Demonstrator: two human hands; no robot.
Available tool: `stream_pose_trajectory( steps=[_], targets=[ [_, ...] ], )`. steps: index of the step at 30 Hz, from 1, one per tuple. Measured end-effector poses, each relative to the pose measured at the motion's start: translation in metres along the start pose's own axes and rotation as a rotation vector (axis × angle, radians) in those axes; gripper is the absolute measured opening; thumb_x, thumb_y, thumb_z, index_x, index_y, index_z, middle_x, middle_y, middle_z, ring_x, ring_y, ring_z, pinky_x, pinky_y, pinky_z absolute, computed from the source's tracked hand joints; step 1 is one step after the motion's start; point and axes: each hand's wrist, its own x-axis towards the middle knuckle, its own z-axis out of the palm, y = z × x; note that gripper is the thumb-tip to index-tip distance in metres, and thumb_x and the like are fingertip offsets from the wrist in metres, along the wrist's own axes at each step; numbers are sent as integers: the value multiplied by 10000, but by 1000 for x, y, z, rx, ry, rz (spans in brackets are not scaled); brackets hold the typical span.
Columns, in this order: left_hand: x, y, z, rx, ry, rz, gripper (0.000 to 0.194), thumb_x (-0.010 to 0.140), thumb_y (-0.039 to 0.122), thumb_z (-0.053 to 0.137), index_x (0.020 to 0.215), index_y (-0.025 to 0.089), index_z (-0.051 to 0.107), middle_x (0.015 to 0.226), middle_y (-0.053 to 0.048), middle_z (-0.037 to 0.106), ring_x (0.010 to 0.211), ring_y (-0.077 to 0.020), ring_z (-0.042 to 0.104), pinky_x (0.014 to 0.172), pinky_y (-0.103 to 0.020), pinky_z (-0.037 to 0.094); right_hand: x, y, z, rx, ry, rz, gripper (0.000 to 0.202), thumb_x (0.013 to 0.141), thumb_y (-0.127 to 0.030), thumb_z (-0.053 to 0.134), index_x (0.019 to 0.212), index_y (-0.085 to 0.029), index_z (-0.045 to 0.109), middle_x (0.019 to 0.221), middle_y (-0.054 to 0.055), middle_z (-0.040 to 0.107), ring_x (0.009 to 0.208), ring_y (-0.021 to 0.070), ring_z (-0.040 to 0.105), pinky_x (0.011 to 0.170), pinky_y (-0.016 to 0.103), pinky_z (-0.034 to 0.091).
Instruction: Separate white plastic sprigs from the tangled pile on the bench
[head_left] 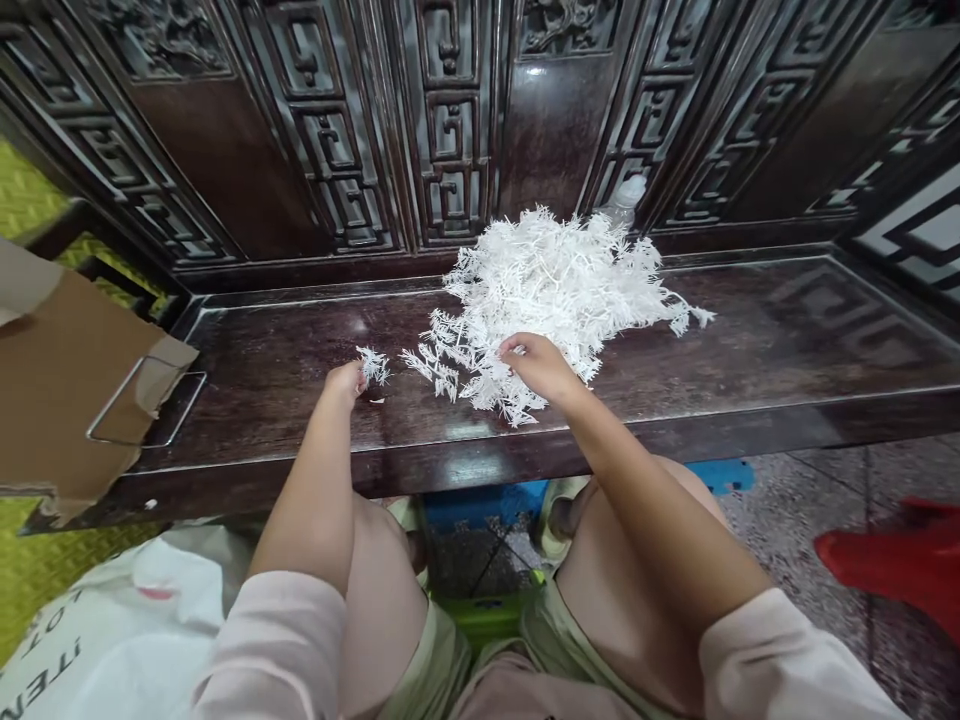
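A heap of white artificial sprigs (555, 290), with thin needle-like tips, lies on a dark wooden bench (285, 340). To the left of the heap, my left hand (346, 382) is closed on a small white sprig (375, 367), whose tips poke out past the fingers. My right hand (544, 368) is over the front of the heap, thumb and fingers curled together in a pinch. Whatever is between those fingers blends into the white sprigs behind. A few loose sprigs (435, 365) spread from the heap's left side, between the two hands.
A clear bottle (628, 195) stands behind the heap against the carved wooden backrest (450, 120). At the bench's left end are a cardboard box (67, 370) and a metal wire frame (169, 400). A white bag (142, 620) is at lower left, a red plastic object (900, 560) at right.
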Motion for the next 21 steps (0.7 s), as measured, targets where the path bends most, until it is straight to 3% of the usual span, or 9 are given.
stream_pose_trajectory(
  steps=[2, 6, 11, 14, 16, 19, 21],
  targets=[
    [5, -3, -1, -6, 14, -21, 170, 787, 263, 513, 731, 104, 533, 596, 15, 503, 500, -62, 468, 497, -209, 402, -1, -1, 0, -4, -2, -2, 119, 667, -258, 500, 716, -174, 569, 675, 4, 559, 544, 114, 480, 606, 280, 357],
    [6, -1, -4, -31, 40, 9, 76, 703, 189, 516, 704, 118, 542, 611, -13, 533, 525, -89, 506, 528, -221, 396, -1, -3, -1, 12, -18, 8, 118, 672, -253, 498, 721, -173, 569, 660, 0, 550, 536, 110, 475, 590, 274, 354],
    [-4, 11, 1, -38, 47, 148, 188, 666, 207, 497, 819, 143, 586, 848, -51, 616, 724, -129, 553, 643, -239, 414, -3, -5, 0, 38, -75, -9, 82, 669, -216, 504, 688, -165, 566, 641, 0, 546, 556, 106, 473, 604, 270, 361],
    [-21, 22, 11, -18, 17, 243, 216, 625, 197, 526, 816, 147, 613, 914, -51, 629, 812, -141, 551, 716, -237, 407, -5, -7, 0, 53, -134, 19, 92, 676, -226, 516, 703, -167, 583, 700, 19, 580, 593, 111, 487, 615, 275, 373],
    [-45, 30, 20, 50, -99, 313, 221, 597, 210, 572, 800, 152, 637, 885, -45, 643, 795, -150, 555, 732, -246, 402, -6, -9, -1, 69, -156, 32, 103, 685, -236, 521, 715, -170, 595, 781, 33, 603, 652, 117, 509, 647, 282, 383],
    [-96, 33, 36, 311, -503, 436, 262, 626, 333, 601, 823, 171, 658, 863, -46, 657, 755, -167, 565, 720, -281, 398, -8, -10, 2, 114, -154, 38, 96, 686, -230, 527, 713, -168, 594, 798, 32, 606, 696, 119, 524, 674, 280, 389],
    [-127, 27, 47, 397, -669, 482, 282, 645, 416, 595, 759, 165, 652, 827, -53, 655, 741, -173, 567, 706, -289, 397, -8, -11, 5, 162, -145, 41, 82, 682, -212, 525, 705, -162, 586, 753, 22, 595, 664, 111, 522, 660, 275, 393]
  ],
)
